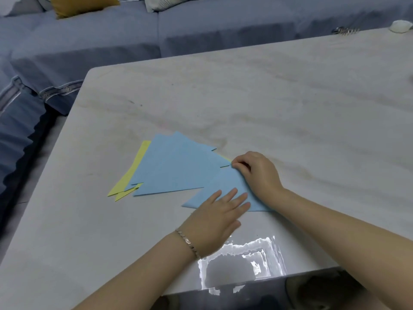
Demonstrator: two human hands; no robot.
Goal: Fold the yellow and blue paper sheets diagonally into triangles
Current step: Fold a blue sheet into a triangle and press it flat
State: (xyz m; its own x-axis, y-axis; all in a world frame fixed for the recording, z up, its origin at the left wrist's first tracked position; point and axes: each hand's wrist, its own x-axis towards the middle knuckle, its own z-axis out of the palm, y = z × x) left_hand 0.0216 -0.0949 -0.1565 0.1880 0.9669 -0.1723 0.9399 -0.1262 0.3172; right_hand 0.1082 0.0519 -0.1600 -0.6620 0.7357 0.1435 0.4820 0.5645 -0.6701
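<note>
- A blue-grey fabric sofa (89, 36) runs along the far side and down the left of the desk. A mustard cushion (82, 5) and a pale cushion (169, 2) sit at its back.
- At the left edge, darker denim-like cloth (60, 89) with stitched seams and round studs lies on the sofa, just beside the desk's corner.
- The desk (268, 97) has a pale, glossy, marble-look top with faint beige veins and a rounded far-left corner.
- Yellow paper (131, 175) lies flat on the desk, left of centre. Most of it is covered, and it shows as a long strip with pointed ends.
- A blue triangle (174, 166) of matte paper lies on top of the yellow paper. It has small slit-like notches along its right edge.
- A second blue sheet (223, 186), folded to a slanted flap, lies nearer the person and partly overlaps the triangle.
- The left grip (214, 218) rests palm down on this sheet, fingers straight and spread, pressing it flat. A metal link bracelet (187, 242) circles the wrist.
- A bright window-shaped glare (241, 265) shines on the desk's near edge.
- The right grip (257, 173) has its fingers curled, pinching the sheet's upper corner against the desk.
- At the far right edge of the desk lie a small metal coil (345, 30) and a white rounded object (401, 26), too small to identify.
</note>
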